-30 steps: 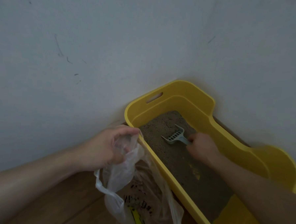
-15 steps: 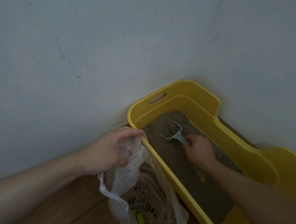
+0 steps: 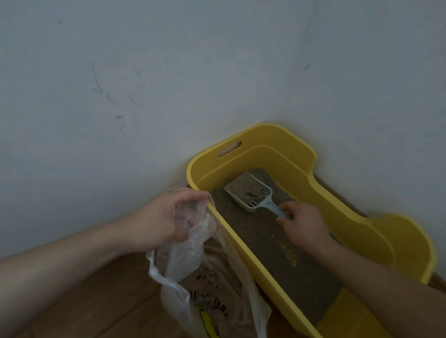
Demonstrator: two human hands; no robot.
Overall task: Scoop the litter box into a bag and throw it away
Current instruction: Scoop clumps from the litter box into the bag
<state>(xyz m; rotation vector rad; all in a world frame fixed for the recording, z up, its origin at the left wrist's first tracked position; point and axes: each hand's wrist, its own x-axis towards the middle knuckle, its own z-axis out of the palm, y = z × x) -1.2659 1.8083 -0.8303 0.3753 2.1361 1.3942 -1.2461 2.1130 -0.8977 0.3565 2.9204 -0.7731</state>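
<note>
Holding the loaded scoop (image 3: 249, 193) level in the litter box (image 3: 356, 214) so nothing spills, my right hand (image 3: 304, 224) grip wraps its handle; left hand (image 3: 160, 217) pinches the bag (image 3: 184, 254) open beside the rim.

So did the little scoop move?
Yes. The scoop has lifted, now full, and shifted toward the slotted far end of the yellow litter box.

My left hand (image 3: 162, 217) is in a fist, fingers and thumb bunched tight on the bag (image 3: 184, 254). My right hand (image 3: 304, 224) reaches out ahead, back up, fingers curled round the scoop (image 3: 256, 200) handle. Both my arms are bare.
</note>
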